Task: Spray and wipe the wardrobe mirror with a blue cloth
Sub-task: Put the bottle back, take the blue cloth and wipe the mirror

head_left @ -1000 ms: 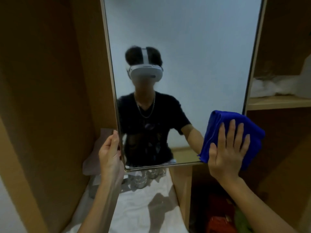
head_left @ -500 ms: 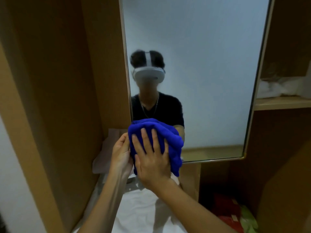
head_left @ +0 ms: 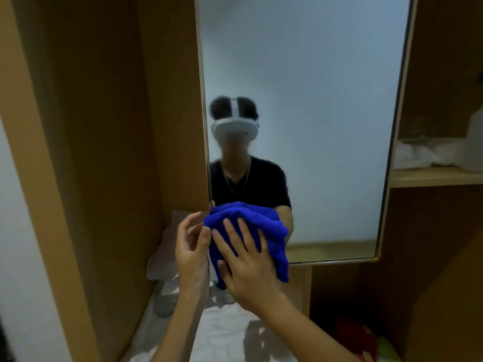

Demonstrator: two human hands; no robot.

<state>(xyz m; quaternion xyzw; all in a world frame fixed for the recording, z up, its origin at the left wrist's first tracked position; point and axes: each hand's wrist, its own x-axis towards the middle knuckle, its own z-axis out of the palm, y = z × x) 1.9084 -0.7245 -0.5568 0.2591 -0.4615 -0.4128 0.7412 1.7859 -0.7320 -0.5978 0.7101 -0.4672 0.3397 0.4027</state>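
The tall wardrobe mirror (head_left: 326, 113) fills the upper middle, framed in thin metal. A bunched blue cloth (head_left: 251, 226) covers its lower left corner. My right hand (head_left: 248, 259) lies flat on the cloth with fingers spread, pressing it against the glass. My left hand (head_left: 192, 246) is just left of the cloth at the mirror's left edge, fingers curled and fingertips touching the cloth's edge. The glass reflects a person in a black shirt wearing a white headset. No spray bottle is in view.
Brown wardrobe panels (head_left: 104, 152) stand to the left. A wooden shelf (head_left: 433, 176) at right holds white bags (head_left: 431, 152). White fabric (head_left: 222, 333) lies below the mirror, with red and green items (head_left: 366, 340) at lower right.
My right hand swept the cloth from the mirror's lower right corner to its lower left. My left hand let go of the mirror edge and now touches the cloth.
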